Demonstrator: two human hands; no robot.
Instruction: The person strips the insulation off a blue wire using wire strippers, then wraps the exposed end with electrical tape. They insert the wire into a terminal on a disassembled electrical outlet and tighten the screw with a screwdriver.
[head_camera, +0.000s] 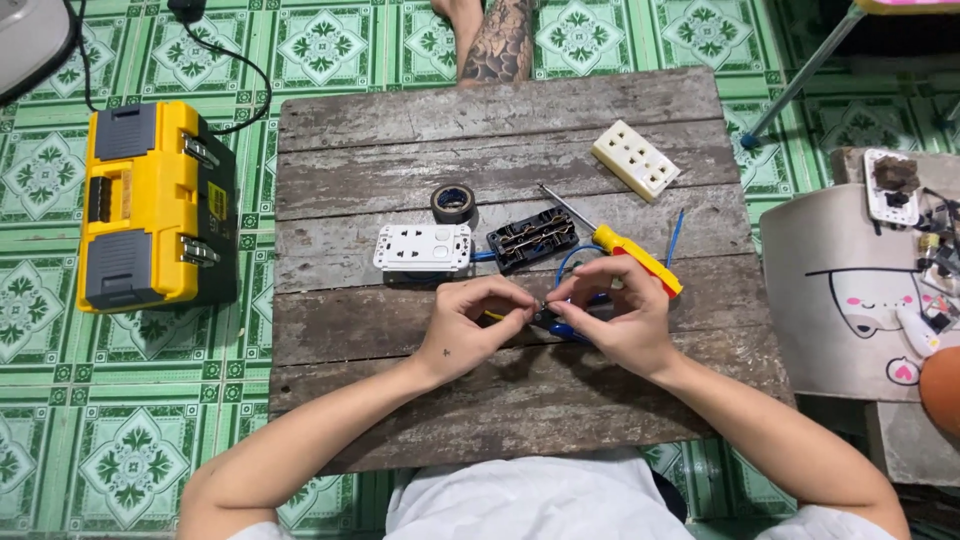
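Head view, single entry. Worktop (400, 420): weathered grey planks, set over a green patterned tile floor (60, 440).

Left hand (470, 325): grip pressed together, a small dark part (548, 317) being pinched at the fingertips, with a yellow wire end (492, 316) showing just beneath; right hand (620, 315): grip likewise pinched on the same small part, the two hands being met at the middle of the worktop; what the part is cannot be told; blue wire (570, 262) is looped from under the right hand towards the black socket base (532, 238).

Behind the hands are listed: white socket face (423, 247), just beside the black base; roll of black tape (453, 202); screwdriver (625, 250) with yellow and red handle, laid diagonally, near the right hand; cream socket block (636, 158), well apart at the far right.

Off the worktop: yellow toolbox (150, 205) at the left; tattooed leg (497, 40) of another person at the far edge.
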